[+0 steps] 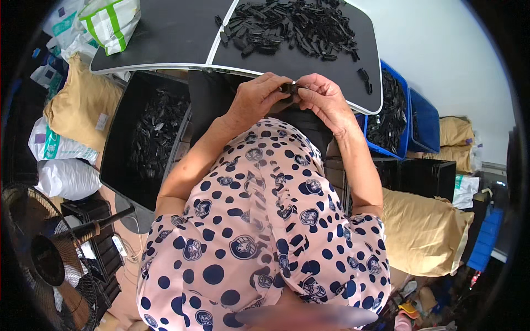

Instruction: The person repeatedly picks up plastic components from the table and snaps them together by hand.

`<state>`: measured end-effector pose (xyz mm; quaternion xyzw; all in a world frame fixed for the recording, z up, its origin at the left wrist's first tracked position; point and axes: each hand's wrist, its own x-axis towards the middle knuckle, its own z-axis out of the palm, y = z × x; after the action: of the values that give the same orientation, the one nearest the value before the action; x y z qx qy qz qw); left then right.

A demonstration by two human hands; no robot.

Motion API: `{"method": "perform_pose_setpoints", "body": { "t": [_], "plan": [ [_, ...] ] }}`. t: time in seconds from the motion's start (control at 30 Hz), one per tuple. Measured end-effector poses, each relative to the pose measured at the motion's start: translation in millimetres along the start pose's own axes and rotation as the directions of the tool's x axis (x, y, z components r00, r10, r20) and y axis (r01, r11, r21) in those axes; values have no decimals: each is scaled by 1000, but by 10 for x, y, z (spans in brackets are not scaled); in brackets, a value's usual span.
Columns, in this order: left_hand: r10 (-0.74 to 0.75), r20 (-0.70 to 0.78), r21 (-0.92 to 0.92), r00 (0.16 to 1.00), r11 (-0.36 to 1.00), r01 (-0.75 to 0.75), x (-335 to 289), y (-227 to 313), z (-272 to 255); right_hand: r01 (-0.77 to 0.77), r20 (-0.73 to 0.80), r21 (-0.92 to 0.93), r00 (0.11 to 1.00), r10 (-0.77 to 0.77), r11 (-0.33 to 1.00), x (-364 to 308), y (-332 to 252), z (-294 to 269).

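Close in front of my body, at the table's near edge, both hands meet on one small black plastic part (288, 88). My left hand (258, 98) pinches it from the left between thumb and fingers. From the right, my right hand (323, 101) has thumb and fingertips closed on its other end. The fingers cover much of the part, so its exact shape is hidden. Beyond the hands, a heap of similar black plastic pieces (298, 26) lies on the dark table (165, 36). A couple of them (365, 81) lie apart near the table's right edge.
A black bin (118, 149) with many black pieces stands at my left; a blue crate (407, 105) with more is at my right, beside another blue crate (425, 122). Brown sacks (83, 105), a fan (47, 259) and a green-white bag (113, 25) surround the spot.
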<state>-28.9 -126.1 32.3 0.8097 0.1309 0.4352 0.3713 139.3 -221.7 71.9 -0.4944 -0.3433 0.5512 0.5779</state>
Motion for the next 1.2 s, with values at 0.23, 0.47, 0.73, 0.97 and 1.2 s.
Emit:
{"method": "perform_pose_setpoints", "body": {
  "t": [0.23,0.47,0.73,0.97,1.2],
  "plan": [
    [41,160,105,986,993,-58,-23,120,-39,-174,151,-182,968,202,968,11,-21,-205],
    [0,223,237,975,970,-55,-76,121,28,-205,62,-488,961,269,848,3,-60,-197],
    [-381,268,-142,885,893,427,2,229,81,-404,180,204,911,371,892,42,316,-324],
    [-560,351,-609,750,473,637,-92,107,156,-487,548,391,805,228,781,24,466,-154],
    [-566,432,-736,702,229,637,-77,88,197,-374,526,348,837,152,860,121,561,-193]
  ]
}}
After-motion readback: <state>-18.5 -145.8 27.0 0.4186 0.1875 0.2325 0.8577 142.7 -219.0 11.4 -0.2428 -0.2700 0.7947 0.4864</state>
